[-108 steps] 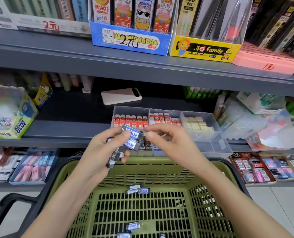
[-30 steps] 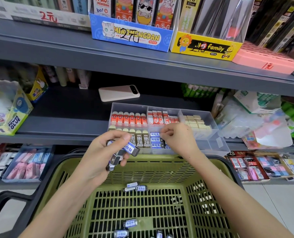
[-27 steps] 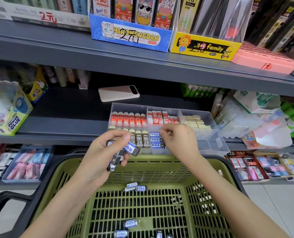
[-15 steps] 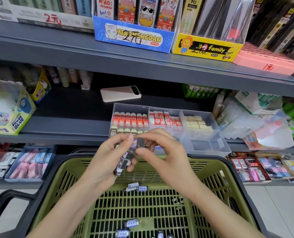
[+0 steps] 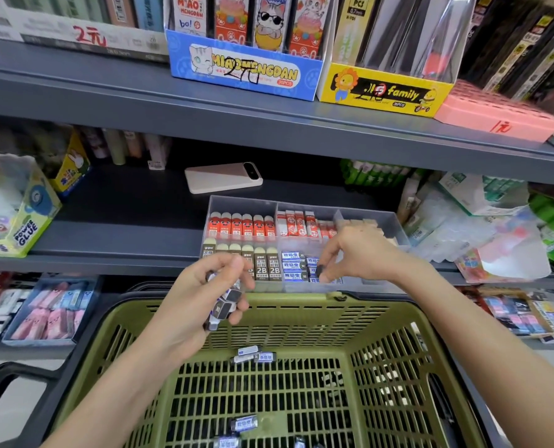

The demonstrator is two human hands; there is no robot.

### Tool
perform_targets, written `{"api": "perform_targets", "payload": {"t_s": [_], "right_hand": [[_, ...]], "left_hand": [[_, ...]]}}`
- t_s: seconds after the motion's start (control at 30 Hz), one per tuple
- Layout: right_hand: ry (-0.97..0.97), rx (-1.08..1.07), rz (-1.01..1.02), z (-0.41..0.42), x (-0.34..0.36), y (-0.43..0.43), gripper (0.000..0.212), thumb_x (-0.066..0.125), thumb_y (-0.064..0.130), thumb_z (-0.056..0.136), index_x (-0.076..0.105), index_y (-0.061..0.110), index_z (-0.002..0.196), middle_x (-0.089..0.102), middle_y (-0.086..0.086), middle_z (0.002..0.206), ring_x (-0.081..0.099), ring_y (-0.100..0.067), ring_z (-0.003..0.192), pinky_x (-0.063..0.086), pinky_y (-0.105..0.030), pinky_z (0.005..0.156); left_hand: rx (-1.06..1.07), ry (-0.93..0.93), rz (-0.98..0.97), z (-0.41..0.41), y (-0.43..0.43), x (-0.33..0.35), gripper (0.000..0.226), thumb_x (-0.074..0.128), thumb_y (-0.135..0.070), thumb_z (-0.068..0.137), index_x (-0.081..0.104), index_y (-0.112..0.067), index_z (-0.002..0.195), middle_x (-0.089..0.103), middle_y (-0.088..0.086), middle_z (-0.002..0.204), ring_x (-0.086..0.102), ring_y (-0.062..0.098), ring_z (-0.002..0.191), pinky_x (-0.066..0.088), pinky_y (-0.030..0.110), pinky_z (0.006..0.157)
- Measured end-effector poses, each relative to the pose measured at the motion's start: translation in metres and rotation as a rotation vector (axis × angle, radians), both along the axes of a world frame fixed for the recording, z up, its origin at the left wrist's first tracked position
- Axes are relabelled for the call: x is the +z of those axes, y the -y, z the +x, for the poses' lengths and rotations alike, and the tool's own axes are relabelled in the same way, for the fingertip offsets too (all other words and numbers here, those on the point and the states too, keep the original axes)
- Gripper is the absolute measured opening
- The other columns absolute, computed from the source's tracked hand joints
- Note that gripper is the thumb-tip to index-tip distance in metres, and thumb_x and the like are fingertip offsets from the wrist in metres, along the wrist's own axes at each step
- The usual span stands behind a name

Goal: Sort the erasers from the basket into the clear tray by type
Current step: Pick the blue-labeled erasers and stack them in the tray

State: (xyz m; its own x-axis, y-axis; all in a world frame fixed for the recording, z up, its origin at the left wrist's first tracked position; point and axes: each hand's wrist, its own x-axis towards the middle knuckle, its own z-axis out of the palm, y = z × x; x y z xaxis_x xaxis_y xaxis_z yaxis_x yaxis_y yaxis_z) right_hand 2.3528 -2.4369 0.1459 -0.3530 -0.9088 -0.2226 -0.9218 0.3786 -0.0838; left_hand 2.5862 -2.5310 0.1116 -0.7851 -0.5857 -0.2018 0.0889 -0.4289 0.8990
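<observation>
Lower eraser (image 5: 319, 270), pinched by right hand (image 5: 361, 253), flat beside matching blue-sleeved row (image 5: 295, 265) in clear tray (image 5: 243, 202), apparently front-middle bay; left hand (image 5: 201, 286) clamped round spare erasers (image 5: 226, 302).

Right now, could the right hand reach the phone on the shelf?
Probably yes: the phone lies uncovered just behind the tray, and the space above the tray is free. The right hand pinches an eraser, though.

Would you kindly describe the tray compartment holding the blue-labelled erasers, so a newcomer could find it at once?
On the middle shelf, behind the green basket, sits the clear tray. Its front middle compartment holds the blue-labelled erasers, labels lying sideways, unlike the upright brown 2B erasers to their left.
</observation>
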Motion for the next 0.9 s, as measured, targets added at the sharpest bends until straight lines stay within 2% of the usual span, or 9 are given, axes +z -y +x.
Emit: {"api": "perform_targets", "payload": {"t_s": [0.1,0.17,0.33,0.4,0.53,0.67,0.77,0.83,0.9], "right_hand": [[0.073,0.067,0.001,0.0,-0.004,0.002,0.022,0.07,0.048,0.075,0.076,0.031,0.089,0.068,0.017,0.079,0.058,-0.013,0.099,0.04,-0.032,0.088],[0.19,0.093,-0.001,-0.001,-0.005,-0.001,0.02,0.062,0.043,0.086,0.075,0.028,0.084,0.072,0.014,0.088,0.059,-0.008,0.088,0.03,-0.038,0.107],[-0.131,0.152,-0.046,-0.007,-0.008,-0.012,0.029,0.043,0.034,0.095,0.07,0.028,0.086,0.069,0.009,0.088,0.047,-0.017,0.104,0.025,-0.03,0.089],[-0.14,0.17,-0.02,-0.005,-0.009,-0.014,0.035,0.039,0.037,0.097,0.069,0.026,0.082,0.062,0.009,0.076,0.046,-0.016,0.092,0.025,-0.033,0.092],[0.043,0.083,-0.041,0.0,-0.013,-0.016,0.042,0.036,0.039,0.099,0.068,0.016,0.083,0.066,0.003,0.081,0.053,-0.019,0.089,0.024,-0.033,0.096],[0.136,0.029,-0.12,0.006,-0.012,-0.023,0.034,0.04,0.036,0.098,0.07,0.021,0.09,0.07,0.011,0.09,0.055,-0.012,0.092,0.021,-0.026,0.092],[0.105,0.029,-0.285,0.017,-0.007,-0.029,0.026,0.047,0.036,0.095,0.071,0.027,0.094,0.07,0.014,0.092,0.054,-0.013,0.098,0.023,-0.029,0.093],[0.26,0.01,-0.459,0.035,0.0,-0.032,0.02,0.056,0.038,0.09,0.072,0.027,0.093,0.064,0.026,0.085,0.054,-0.005,0.095,0.033,-0.036,0.097],[0.418,0.048,-0.566,0.063,0.008,-0.032,0.019,0.061,0.046,0.083,0.072,0.032,0.089,0.06,0.031,0.078,0.053,0.001,0.09,0.036,-0.032,0.094]], "left_hand": [[-0.009,-0.002,-0.016,0.0,0.0,-0.001,0.024,0.066,-0.038,0.07,0.072,-0.016,0.077,0.063,0.005,0.07,0.054,0.013,0.049,0.041,0.021,0.04],[-0.011,-0.002,-0.023,0.0,0.0,-0.001,0.025,0.065,-0.038,0.07,0.072,-0.015,0.077,0.063,0.005,0.07,0.053,0.013,0.049,0.041,0.021,0.04],[0.009,-0.007,-0.024,0.001,0.0,-0.002,0.025,0.064,-0.035,0.072,0.071,-0.011,0.078,0.063,0.006,0.069,0.053,0.013,0.048,0.041,0.021,0.039],[0.017,-0.001,-0.024,0.0,0.0,-0.003,0.027,0.064,-0.035,0.072,0.069,-0.01,0.08,0.063,0.007,0.069,0.053,0.013,0.048,0.041,0.021,0.039],[0.014,0.005,-0.032,-0.001,-0.001,-0.003,0.027,0.065,-0.038,0.071,0.071,-0.013,0.077,0.063,0.006,0.07,0.054,0.013,0.049,0.041,0.021,0.04],[0.018,0.006,-0.027,-0.001,-0.001,-0.004,0.029,0.065,-0.041,0.069,0.071,-0.013,0.078,0.063,0.007,0.07,0.054,0.013,0.049,0.042,0.022,0.04],[0.052,0.013,0.001,-0.002,-0.004,-0.002,0.033,0.062,-0.044,0.072,0.071,-0.013,0.077,0.063,0.006,0.069,0.054,0.014,0.049,0.042,0.022,0.039],[0.076,0.013,0.025,-0.003,-0.007,0.0,0.035,0.056,-0.045,0.077,0.072,-0.014,0.074,0.063,0.007,0.068,0.055,0.015,0.049,0.042,0.023,0.039],[0.096,0.015,0.045,-0.005,-0.01,0.002,0.04,0.05,-0.047,0.082,0.072,-0.015,0.073,0.064,0.008,0.069,0.056,0.015,0.049,0.042,0.023,0.039]]}}
